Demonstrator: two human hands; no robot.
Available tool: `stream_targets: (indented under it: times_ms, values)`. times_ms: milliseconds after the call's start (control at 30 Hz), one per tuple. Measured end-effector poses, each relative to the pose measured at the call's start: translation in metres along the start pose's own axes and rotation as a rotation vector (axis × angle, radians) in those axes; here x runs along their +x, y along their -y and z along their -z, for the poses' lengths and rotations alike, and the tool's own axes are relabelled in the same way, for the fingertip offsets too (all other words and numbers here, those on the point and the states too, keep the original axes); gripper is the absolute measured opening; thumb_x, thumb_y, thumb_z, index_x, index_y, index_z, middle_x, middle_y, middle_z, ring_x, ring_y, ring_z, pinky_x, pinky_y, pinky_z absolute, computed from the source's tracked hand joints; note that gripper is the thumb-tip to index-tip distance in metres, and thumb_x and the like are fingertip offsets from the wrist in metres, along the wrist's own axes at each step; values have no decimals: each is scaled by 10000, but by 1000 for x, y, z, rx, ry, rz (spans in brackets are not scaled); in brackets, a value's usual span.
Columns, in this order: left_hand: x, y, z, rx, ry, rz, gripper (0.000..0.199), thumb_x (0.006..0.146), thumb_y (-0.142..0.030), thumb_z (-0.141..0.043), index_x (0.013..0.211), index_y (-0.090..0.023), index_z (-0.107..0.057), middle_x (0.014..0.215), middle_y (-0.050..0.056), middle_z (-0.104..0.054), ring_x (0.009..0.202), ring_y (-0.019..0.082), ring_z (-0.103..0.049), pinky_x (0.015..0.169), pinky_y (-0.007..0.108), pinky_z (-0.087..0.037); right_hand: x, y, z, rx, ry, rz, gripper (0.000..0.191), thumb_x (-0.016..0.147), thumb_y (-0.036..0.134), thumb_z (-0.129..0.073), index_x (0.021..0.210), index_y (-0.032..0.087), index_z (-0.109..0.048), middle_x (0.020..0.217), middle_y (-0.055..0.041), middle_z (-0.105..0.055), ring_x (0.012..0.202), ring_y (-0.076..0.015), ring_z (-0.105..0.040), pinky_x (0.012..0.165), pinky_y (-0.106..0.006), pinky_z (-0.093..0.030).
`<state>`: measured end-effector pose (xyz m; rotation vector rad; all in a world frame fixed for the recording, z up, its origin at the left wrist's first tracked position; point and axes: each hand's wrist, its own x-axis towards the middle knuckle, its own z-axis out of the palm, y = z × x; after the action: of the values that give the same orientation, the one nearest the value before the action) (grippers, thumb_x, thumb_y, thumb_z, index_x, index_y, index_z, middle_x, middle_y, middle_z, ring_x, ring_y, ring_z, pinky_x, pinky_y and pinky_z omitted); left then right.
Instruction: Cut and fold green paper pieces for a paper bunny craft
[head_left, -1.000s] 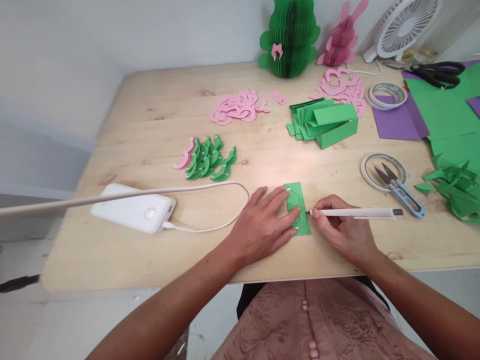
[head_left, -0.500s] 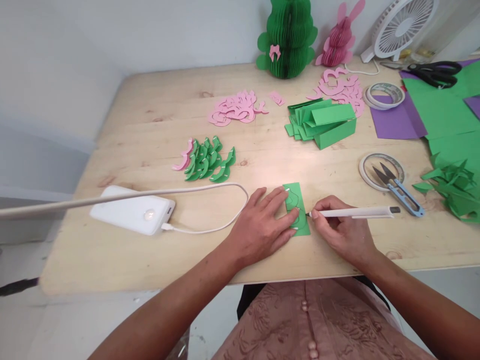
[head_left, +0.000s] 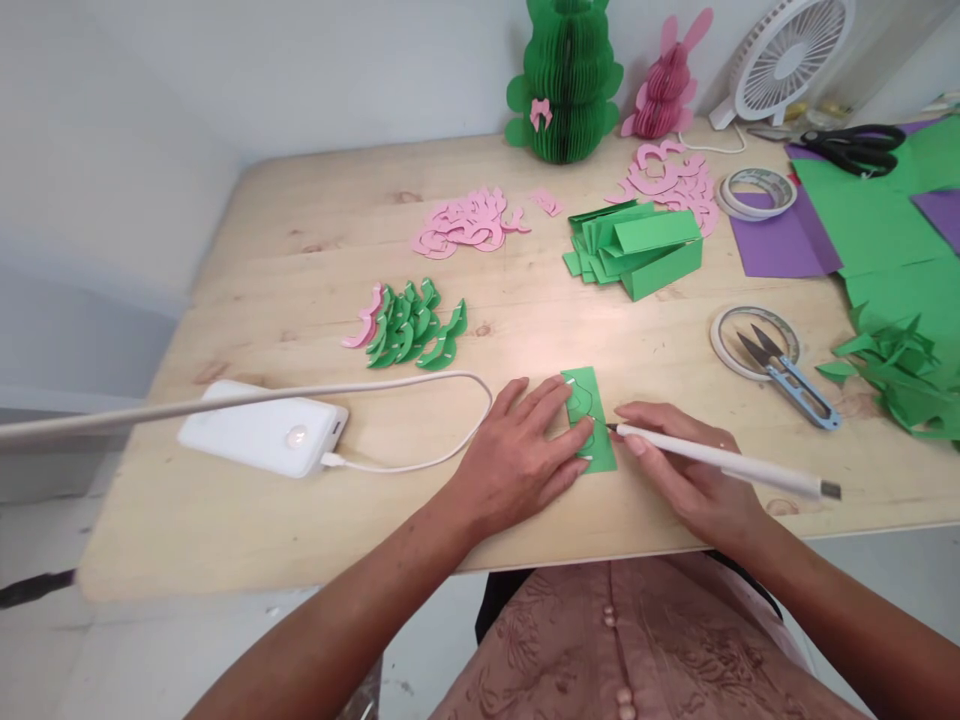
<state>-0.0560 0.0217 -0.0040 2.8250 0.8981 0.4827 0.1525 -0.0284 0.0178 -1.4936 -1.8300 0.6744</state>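
Note:
My left hand point(head_left: 523, 445) lies flat with fingers spread, pressing a small green paper rectangle point(head_left: 601, 456) to the table. Curved dark outlines show on the paper between my fingers; part of it is hidden under them. White bits stick out by my fingertips, too small to make out. My right hand point(head_left: 694, 470) is closed on a white pen point(head_left: 720, 457), held at a low slant. The pen's dark tip is at the paper's right side; whether it touches I cannot tell.
Left stands a white power bank point(head_left: 262, 430) with a cable. Beyond lie curved green cutouts point(head_left: 409, 325), pink cutouts point(head_left: 469, 222) and folded green strips point(head_left: 637, 250). To the right are blue thread snips point(head_left: 795, 378) on a tape roll point(head_left: 724, 355) and green scraps point(head_left: 907, 365).
The pen has tilted in my right hand, its back end swinging down and toward me. My right fingers have loosened and straightened somewhat. My left hand stays on the paper; the view shifts slightly.

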Motion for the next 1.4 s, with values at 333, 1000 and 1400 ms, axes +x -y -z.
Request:
stream_targets:
  times_ms: [333, 1000, 1400]
  values:
    - [-1, 1, -1, -3, 11, -1, 304, 923, -361, -474, 1164, -209, -581, 1294, 184, -523, 1279, 276, -451, 1052, 495, -340, -18, -5, -4, -315, 65, 399, 394, 871, 90, -524, 1259, 161, -527, 915, -78, -714, 800, -211, -609, 679, -348, -508]
    - [1, 1, 0, 0, 13, -9, 289, 911, -347, -508, 1176, -256, -578, 1283, 151, -528, 1263, 274, -459, 1033, 496, -357, -20, -4, -5, -273, 47, 350, 324, 873, 115, -529, 1182, 170, -606, 937, -76, -721, 773, -198, -614, 684, -347, -506]
    - [1, 1, 1, -8, 10, -7, 285, 918, -349, -493, 1170, -253, -583, 1299, 149, -520, 1274, 269, -449, 1044, 496, -346, -4, 5, -4, 51, -93, -218, 119, 864, 300, -559, 902, 209, -624, 788, -17, -670, 685, -153, -618, 594, -260, -487]
